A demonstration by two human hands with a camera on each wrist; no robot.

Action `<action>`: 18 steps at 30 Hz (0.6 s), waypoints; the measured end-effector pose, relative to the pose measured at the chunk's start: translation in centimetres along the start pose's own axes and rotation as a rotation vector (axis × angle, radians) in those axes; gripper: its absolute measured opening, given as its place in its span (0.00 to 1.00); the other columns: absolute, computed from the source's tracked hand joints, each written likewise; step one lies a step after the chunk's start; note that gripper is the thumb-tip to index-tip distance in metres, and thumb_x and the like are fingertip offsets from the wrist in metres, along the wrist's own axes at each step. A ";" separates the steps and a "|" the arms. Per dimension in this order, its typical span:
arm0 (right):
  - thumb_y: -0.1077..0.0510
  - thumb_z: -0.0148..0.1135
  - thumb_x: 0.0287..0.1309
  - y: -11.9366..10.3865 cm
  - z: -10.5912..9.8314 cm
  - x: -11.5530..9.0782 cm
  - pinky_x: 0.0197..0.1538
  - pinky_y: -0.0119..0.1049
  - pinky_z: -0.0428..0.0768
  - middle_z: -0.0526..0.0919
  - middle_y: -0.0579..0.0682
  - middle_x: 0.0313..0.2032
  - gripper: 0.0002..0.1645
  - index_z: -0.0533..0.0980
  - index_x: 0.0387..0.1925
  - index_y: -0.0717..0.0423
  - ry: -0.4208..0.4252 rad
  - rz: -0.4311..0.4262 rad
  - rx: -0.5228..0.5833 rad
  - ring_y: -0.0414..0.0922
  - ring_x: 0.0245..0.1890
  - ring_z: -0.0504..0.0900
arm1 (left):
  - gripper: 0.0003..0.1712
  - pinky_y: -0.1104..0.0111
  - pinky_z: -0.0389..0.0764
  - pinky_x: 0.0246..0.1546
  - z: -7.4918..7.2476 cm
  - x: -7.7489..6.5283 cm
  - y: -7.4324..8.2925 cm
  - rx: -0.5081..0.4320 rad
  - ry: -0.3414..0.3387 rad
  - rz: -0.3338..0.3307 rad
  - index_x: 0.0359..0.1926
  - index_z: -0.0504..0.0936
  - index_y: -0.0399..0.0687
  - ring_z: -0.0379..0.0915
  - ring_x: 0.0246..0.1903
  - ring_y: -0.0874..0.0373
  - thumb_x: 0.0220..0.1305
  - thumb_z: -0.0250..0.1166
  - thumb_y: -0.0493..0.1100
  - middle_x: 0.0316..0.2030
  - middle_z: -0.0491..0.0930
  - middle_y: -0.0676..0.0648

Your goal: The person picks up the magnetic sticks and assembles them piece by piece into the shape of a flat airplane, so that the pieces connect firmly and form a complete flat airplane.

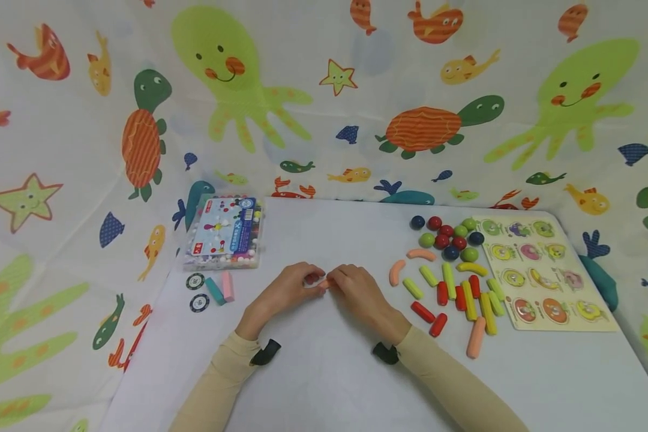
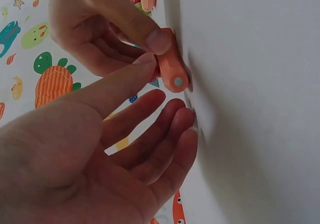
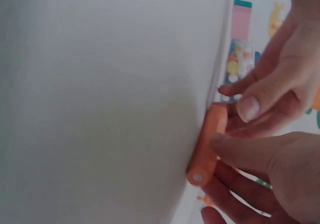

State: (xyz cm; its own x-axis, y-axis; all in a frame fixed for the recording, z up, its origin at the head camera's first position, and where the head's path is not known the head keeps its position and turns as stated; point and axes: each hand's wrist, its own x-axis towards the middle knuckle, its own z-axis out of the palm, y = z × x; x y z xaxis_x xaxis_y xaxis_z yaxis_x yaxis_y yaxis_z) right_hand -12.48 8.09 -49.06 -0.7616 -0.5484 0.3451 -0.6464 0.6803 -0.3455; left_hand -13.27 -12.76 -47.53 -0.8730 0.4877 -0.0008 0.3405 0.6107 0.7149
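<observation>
Over the middle of the white table, my right hand (image 1: 360, 295) pinches a short orange magnetic rod (image 1: 324, 284) between thumb and fingers. A silvery round disc shows in the rod's end (image 2: 178, 81) in the left wrist view. My left hand (image 1: 291, 285) is close beside the rod's other end, fingers loosely bent and apart. Its thumb (image 3: 248, 108) lies near that end in the right wrist view; whether it touches cannot be told. The rod (image 3: 206, 146) lies low, close to the table surface, tilted in both wrist views. Right fingers partly hide it in the head view.
Right of my hands lie several red, yellow, green and orange rods (image 1: 448, 282) and coloured balls (image 1: 441, 241). A fruit puzzle board (image 1: 561, 321) is beyond them. Left are a clear box with a printed card (image 1: 224, 227), two round chips (image 1: 199, 303), and teal and pink blocks (image 1: 227, 287).
</observation>
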 end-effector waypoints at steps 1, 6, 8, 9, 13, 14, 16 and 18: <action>0.58 0.71 0.61 0.0 -0.2 0.0 0.44 0.41 0.81 0.88 0.48 0.39 0.09 0.84 0.42 0.57 0.002 0.003 0.013 0.46 0.40 0.84 | 0.19 0.63 0.79 0.46 0.1 0.0 0.0 0.000 0.000 0.000 0.53 0.83 0.38 0.78 0.43 0.49 0.64 0.71 0.43 0.41 0.83 0.42; 0.56 0.74 0.58 0.6 -1.8 -0.4 0.47 0.42 0.83 0.87 0.50 0.41 0.15 0.84 0.45 0.57 0.034 0.065 0.037 0.47 0.41 0.84 | 0.19 0.63 0.78 0.45 0.3 0.1 0.0 0.015 0.004 -0.005 0.53 0.83 0.37 0.77 0.41 0.50 0.64 0.71 0.42 0.41 0.83 0.43; 0.58 0.75 0.57 1.1 -2.5 -0.6 0.48 0.43 0.84 0.87 0.51 0.42 0.16 0.84 0.47 0.57 0.052 0.123 0.018 0.48 0.42 0.85 | 0.20 0.64 0.79 0.45 0.5 0.1 0.2 0.022 0.001 -0.021 0.54 0.83 0.37 0.77 0.41 0.51 0.64 0.72 0.42 0.41 0.82 0.43; 0.58 0.74 0.58 1.4 -3.0 -0.7 0.48 0.43 0.84 0.87 0.51 0.43 0.16 0.83 0.47 0.57 0.057 0.163 0.010 0.48 0.42 0.85 | 0.20 0.63 0.79 0.45 0.5 0.1 0.3 0.024 -0.001 -0.031 0.54 0.83 0.38 0.76 0.41 0.51 0.64 0.72 0.42 0.41 0.82 0.43; 0.56 0.74 0.58 2.9 -4.6 -1.3 0.45 0.46 0.84 0.85 0.56 0.43 0.19 0.82 0.49 0.60 0.072 0.339 -0.008 0.51 0.41 0.84 | 0.21 0.63 0.79 0.45 0.7 0.0 0.5 0.019 -0.010 -0.074 0.56 0.83 0.39 0.76 0.41 0.53 0.64 0.72 0.43 0.42 0.82 0.45; 0.55 0.75 0.58 3.3 -4.9 -1.4 0.45 0.46 0.84 0.85 0.57 0.43 0.21 0.81 0.50 0.61 0.071 0.385 -0.011 0.52 0.40 0.83 | 0.21 0.63 0.79 0.45 0.7 0.0 0.6 0.017 -0.010 -0.077 0.56 0.83 0.39 0.76 0.41 0.53 0.64 0.71 0.43 0.42 0.82 0.45; 0.52 0.75 0.57 4.1 -5.5 -1.8 0.44 0.47 0.83 0.84 0.59 0.42 0.25 0.80 0.51 0.63 0.061 0.469 -0.020 0.53 0.39 0.81 | 0.21 0.63 0.79 0.45 0.8 0.0 0.6 0.015 -0.010 -0.076 0.56 0.83 0.40 0.75 0.41 0.54 0.65 0.71 0.43 0.41 0.82 0.45; 0.49 0.76 0.56 4.9 -5.9 -2.2 0.41 0.45 0.83 0.82 0.59 0.41 0.28 0.79 0.51 0.64 0.050 0.535 -0.035 0.52 0.37 0.80 | 0.21 0.64 0.79 0.45 0.9 0.0 0.6 0.011 -0.012 -0.074 0.56 0.83 0.40 0.75 0.41 0.54 0.65 0.71 0.43 0.41 0.82 0.46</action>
State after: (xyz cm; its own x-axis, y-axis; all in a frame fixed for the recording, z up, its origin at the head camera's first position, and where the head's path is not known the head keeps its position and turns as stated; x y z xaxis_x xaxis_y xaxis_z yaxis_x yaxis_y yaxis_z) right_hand -13.67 15.50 -46.41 -0.9806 -0.0973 0.1702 -0.1659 0.8745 -0.4557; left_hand -12.77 -11.77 -47.76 -0.8919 0.4479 -0.0617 0.2789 0.6524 0.7047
